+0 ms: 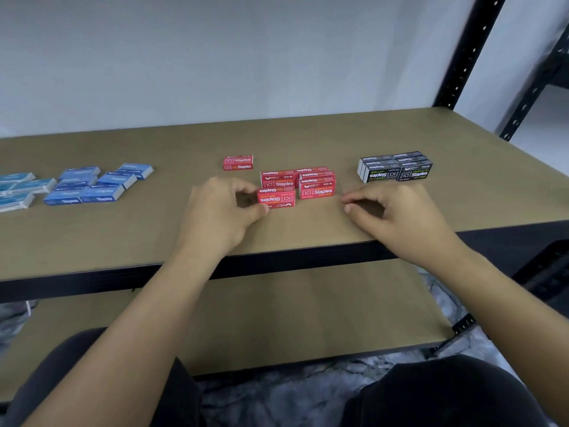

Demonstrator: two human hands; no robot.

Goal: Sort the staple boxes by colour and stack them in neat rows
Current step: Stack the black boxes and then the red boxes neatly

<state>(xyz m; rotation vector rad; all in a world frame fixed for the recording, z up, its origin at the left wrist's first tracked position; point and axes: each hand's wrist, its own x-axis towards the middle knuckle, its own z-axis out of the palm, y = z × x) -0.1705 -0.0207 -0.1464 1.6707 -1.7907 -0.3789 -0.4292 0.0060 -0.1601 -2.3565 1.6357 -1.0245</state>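
Blue boxes (14, 192) run off the left edge; left hand (220, 208) hides the near red box's (277, 198) left end.

A tan desk (308, 140) with a dark front edge stands against a pale wall (215, 57). A black perforated shelving upright (468, 53) rises at its right rear corner.

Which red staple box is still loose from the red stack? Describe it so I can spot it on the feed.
Start at the tan shelf board and find the block of red cardboard staple boxes at its middle, between the blue and black groups. Look behind that block and to its left: the lone red staple box lies flat there. It alone touches no other box.
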